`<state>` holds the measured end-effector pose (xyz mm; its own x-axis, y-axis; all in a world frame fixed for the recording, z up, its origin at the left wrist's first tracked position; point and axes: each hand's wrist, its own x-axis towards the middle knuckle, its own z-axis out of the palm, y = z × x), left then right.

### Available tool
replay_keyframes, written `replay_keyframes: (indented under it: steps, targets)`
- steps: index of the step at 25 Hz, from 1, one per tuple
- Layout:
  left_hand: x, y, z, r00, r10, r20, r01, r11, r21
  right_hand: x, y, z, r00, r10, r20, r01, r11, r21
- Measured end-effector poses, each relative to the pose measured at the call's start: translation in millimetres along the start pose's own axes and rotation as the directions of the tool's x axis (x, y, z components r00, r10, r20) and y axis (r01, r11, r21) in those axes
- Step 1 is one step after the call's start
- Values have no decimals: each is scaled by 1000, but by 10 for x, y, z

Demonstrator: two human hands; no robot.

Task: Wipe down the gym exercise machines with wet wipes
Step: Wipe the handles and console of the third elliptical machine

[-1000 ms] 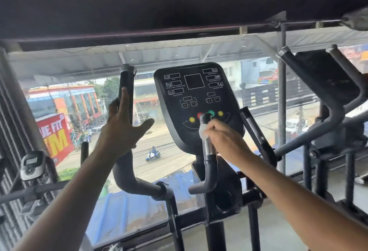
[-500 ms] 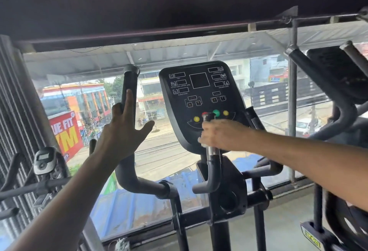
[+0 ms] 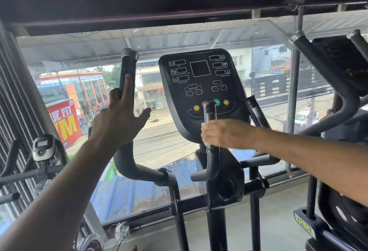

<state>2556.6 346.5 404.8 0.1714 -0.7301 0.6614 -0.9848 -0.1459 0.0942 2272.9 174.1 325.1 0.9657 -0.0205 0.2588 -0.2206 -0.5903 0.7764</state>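
We stand at an elliptical trainer facing a wide glass window under a dark ceiling. Our left hand is spread wide, fingers straight, its palm resting against the tall left handlebar, a black padded bar that curves down and joins the frame. Our right hand is curled round the short centre grip, which rises in front of the lower edge of the console. The wet wipe sits inside that grasp, wrapped on the grip; only small white edges show above and below the fingers. The console is a black panel carrying blank display windows, two yellow buttons, one green button and a red one partly hidden behind the grip's cap. The floor is plain grey concrete running up to the window sill. A second machine with black arms stands just to the right, and an exercise bike display with handlebars stands to the left, beside ribbed blinds. Beyond the glass we see a street, a corrugated awning, coloured buildings and a red sign lettered in yellow and white.
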Motion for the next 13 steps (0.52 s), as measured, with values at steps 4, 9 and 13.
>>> replay_keyframes:
  steps: [4, 9, 13]
  targets:
    - [-10, 6, -10, 1000, 2, -3, -1, 994, 105, 265, 564, -165, 992, 121, 19, -121, 993, 6]
    - [8, -15, -9, 1000, -3, -8, 4, 996, 85, 387, 679, -270, 964, 181, 195, -215, 961, 174]
    - [-1, -11, 17, 1000, 8, -15, -8, 1000, 24, 396, 793, -320, 837, 481, 262, -517, 535, 668]
